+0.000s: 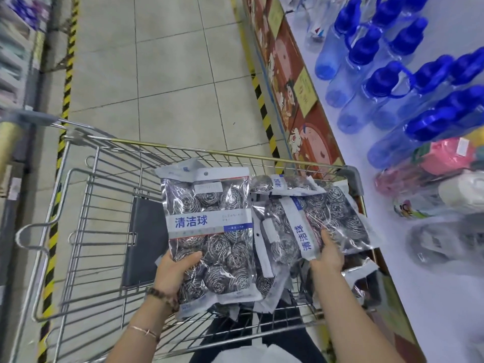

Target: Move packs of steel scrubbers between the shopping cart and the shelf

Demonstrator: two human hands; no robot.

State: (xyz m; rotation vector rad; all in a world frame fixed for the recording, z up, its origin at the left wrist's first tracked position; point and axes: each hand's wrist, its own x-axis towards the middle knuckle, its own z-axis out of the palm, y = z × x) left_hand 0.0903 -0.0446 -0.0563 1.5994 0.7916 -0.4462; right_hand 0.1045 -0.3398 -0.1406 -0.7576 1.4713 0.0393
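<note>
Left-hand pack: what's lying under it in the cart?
Other packs poke out past its lower edge, inside the cart. How many lie beneath, and the cart floor there, are covered by the pack and the left hand.

L hand (176, 270) curled, gripping | R hand (327, 259) curled, gripping | forearms fwd

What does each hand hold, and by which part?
The left hand grips the upright scrubber pack at its lower left edge; the right hand grips a tilted pack at its lower edge.
</note>
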